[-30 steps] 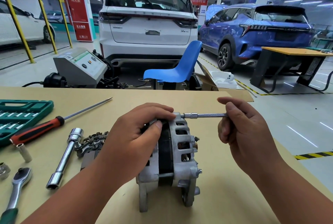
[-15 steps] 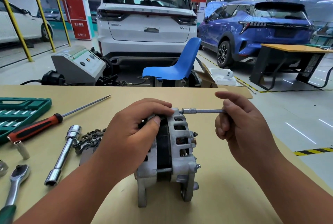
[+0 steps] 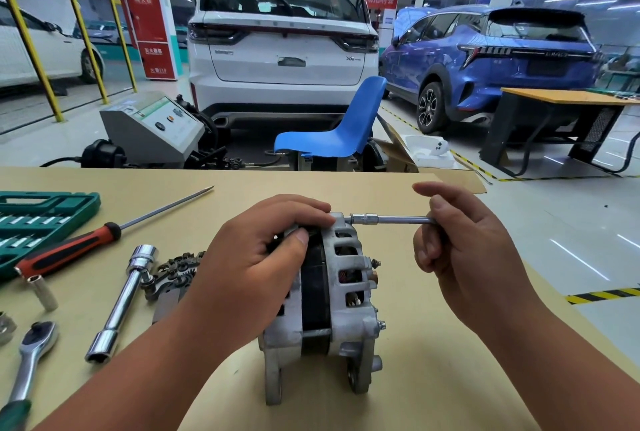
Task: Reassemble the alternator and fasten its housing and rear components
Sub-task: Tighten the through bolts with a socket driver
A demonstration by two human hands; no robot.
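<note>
Little has moved since the earlier frames: the slim chrome socket driver [image 3: 391, 220] is kept on the same spot at the upper rim of the ribbed grey cast-metal alternator [image 3: 341, 292], and both hands are held much where they were.

The alternator is stood upright on its mounting lugs near the middle of the tan wooden table [image 3: 433, 378], between the two forearms. Its top is clasped by the left hand [image 3: 249, 274], with the fingers curled over the housing and the thumb pressed against the dark central band. The driver's shaft is gripped by the right hand [image 3: 464, 257], with the lower fingers curled round it and the index finger stretched out above. The shaft is held level, and its socket end is set against the top of the rear housing.

To the left of the alternator these are laid on the table:
- a red-and-black-handled screwdriver [image 3: 69, 250]
- a chrome tubular socket wrench [image 3: 121, 306]
- a dark toothed metal part [image 3: 176, 271], partly hidden behind the left wrist
- a small loose chrome socket [image 3: 43, 292]
- a chrome ratchet handle [image 3: 31, 354]
- an open green plastic socket case [image 3: 41, 219]

A blue plastic chair [image 3: 339, 132] is seen beyond the table.
</note>
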